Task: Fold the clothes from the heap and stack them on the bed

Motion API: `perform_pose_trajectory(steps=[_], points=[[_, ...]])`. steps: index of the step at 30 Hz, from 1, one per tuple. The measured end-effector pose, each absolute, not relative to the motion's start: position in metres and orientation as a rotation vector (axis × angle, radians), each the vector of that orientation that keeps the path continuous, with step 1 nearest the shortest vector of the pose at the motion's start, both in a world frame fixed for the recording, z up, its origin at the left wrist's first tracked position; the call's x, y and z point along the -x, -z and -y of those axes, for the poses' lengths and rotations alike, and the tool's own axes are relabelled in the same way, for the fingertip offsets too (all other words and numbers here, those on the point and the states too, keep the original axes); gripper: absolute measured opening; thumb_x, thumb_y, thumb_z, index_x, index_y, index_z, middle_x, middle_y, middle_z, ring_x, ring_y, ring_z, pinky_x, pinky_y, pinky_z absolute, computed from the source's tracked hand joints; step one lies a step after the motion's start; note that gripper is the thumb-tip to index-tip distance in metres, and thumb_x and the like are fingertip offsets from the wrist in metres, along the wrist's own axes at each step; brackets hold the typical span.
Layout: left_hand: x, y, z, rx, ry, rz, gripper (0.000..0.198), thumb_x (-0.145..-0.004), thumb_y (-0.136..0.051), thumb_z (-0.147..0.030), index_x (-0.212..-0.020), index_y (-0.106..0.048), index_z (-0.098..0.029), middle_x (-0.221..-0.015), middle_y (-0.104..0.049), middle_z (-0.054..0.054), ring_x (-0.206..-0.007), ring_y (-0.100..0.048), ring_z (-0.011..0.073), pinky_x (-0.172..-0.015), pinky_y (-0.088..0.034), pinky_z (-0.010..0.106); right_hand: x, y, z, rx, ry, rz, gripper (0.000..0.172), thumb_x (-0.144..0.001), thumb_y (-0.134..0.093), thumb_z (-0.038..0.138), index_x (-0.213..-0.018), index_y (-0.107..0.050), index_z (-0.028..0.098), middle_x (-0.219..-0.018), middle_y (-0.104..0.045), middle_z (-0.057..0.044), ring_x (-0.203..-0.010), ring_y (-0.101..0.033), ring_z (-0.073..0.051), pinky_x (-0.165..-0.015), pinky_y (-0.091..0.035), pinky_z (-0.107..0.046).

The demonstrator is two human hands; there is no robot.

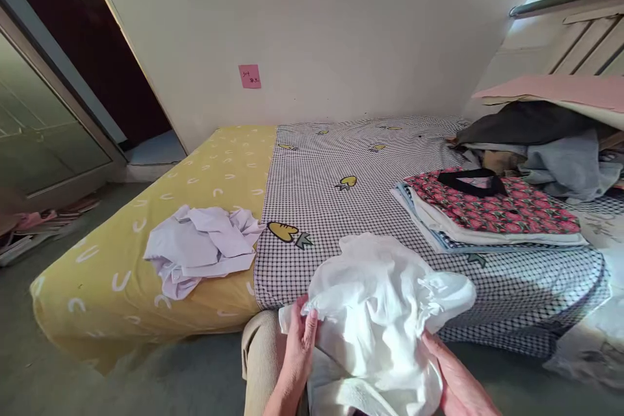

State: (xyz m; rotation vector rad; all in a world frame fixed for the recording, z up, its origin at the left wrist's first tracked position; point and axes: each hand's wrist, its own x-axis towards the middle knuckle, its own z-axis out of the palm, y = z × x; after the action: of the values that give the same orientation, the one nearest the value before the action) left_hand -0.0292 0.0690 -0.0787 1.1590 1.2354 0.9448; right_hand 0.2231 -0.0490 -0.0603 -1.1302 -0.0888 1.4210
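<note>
A crumpled white top [373,312] with a gathered, puffed part at its right side lies over the bed's front edge and my lap. My left hand [298,338] pinches its left edge between thumb and fingers. At the lower right, my right hand [453,370] grips the other side of the cloth; some of its fingers are hidden beneath the fabric. On the yellow half of the bed rests a second, loosely bunched pale white garment [202,244], apart from both hands.
A stack of folded clothes [492,208], topped by a red floral shirt with a black collar, lies on the bed's checked sheet [312,188] at right. Behind it is a heap of grey and dark clothes [550,136]. A pink note [250,76] is on the wall.
</note>
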Motion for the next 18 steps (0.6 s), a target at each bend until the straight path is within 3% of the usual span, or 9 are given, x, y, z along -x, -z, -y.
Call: perform_pose_trajectory(steps=[2,4,6,9,11,14,18], points=[[0.024,0.077,-0.066,-1.191,-0.794,-1.089,0.061,-0.078,-0.065,-0.075,-0.108,-0.065,-0.021,-0.091,-0.069,0.006,-0.076,-0.066,0.0206,-0.07,-0.054,0.032,-0.213,0.054,0.055,1.109,-1.474,0.088,0.047,-0.063,-0.095,0.043,-0.104,-0.08,0.025,-0.103,-0.083,-0.007,-0.103,-0.076,-0.032,-0.095,-0.06,-0.043],[0.021,0.075,-0.063,-1.209,-0.712,-1.0,0.057,-0.072,-0.072,-0.075,-0.086,-0.065,-0.02,-0.076,-0.063,0.001,-0.066,-0.059,0.0164,-0.066,-0.05,0.03,-0.202,0.045,0.056,1.077,-1.56,0.137,0.053,-0.059,-0.098,0.038,-0.106,-0.08,0.024,-0.1,-0.083,-0.009,-0.102,-0.077,-0.032,-0.095,-0.059,-0.043],[0.022,0.072,-0.062,-1.193,-0.715,-0.971,0.057,-0.068,-0.077,-0.074,-0.075,-0.062,-0.019,-0.07,-0.059,-0.002,-0.064,-0.055,0.0143,-0.065,-0.048,0.029,-0.195,0.036,0.051,1.061,-1.612,0.181,0.061,-0.059,-0.098,0.039,-0.114,-0.078,0.023,-0.103,-0.082,-0.01,-0.104,-0.076,-0.033,-0.096,-0.058,-0.044],[0.03,0.066,-0.062,-1.053,-0.836,-0.942,0.054,-0.069,-0.082,-0.067,-0.091,-0.07,-0.019,-0.083,-0.069,0.002,-0.082,-0.064,0.0179,-0.08,-0.052,0.03,-0.196,0.023,0.037,1.101,-1.572,0.16,0.066,-0.061,-0.094,0.052,-0.119,-0.076,0.024,-0.109,-0.082,-0.011,-0.109,-0.074,-0.035,-0.099,-0.057,-0.046],[0.038,0.061,-0.062,-0.877,-0.913,-0.933,0.055,-0.07,-0.085,-0.059,-0.107,-0.073,-0.02,-0.102,-0.076,0.007,-0.102,-0.068,0.0223,-0.097,-0.051,0.034,-0.204,0.016,0.026,1.121,-1.608,0.093,0.063,-0.064,-0.087,0.064,-0.111,-0.079,0.022,-0.105,-0.082,-0.013,-0.109,-0.074,-0.038,-0.098,-0.057,-0.051],[0.049,0.054,-0.062,-0.64,-0.981,-0.9,0.051,-0.072,-0.087,-0.054,-0.111,-0.076,-0.023,-0.119,-0.077,0.009,-0.117,-0.068,0.0269,-0.108,-0.05,0.039,-0.213,0.008,0.014,1.086,-1.723,0.063,0.063,-0.066,-0.075,0.076,-0.093,-0.081,0.02,-0.096,-0.082,-0.018,-0.108,-0.073,-0.043,-0.095,-0.058,-0.056],[0.059,0.05,-0.064,-0.493,-1.103,-0.818,0.036,-0.079,-0.083,-0.045,-0.11,-0.079,-0.027,-0.122,-0.079,0.006,-0.115,-0.071,0.0247,-0.106,-0.055,0.038,-0.216,0.0,0.012,1.125,-1.586,0.223,0.048,-0.063,-0.08,0.064,-0.087,-0.08,0.023,-0.091,-0.082,-0.016,-0.106,-0.074,-0.043,-0.091,-0.06,-0.053]])
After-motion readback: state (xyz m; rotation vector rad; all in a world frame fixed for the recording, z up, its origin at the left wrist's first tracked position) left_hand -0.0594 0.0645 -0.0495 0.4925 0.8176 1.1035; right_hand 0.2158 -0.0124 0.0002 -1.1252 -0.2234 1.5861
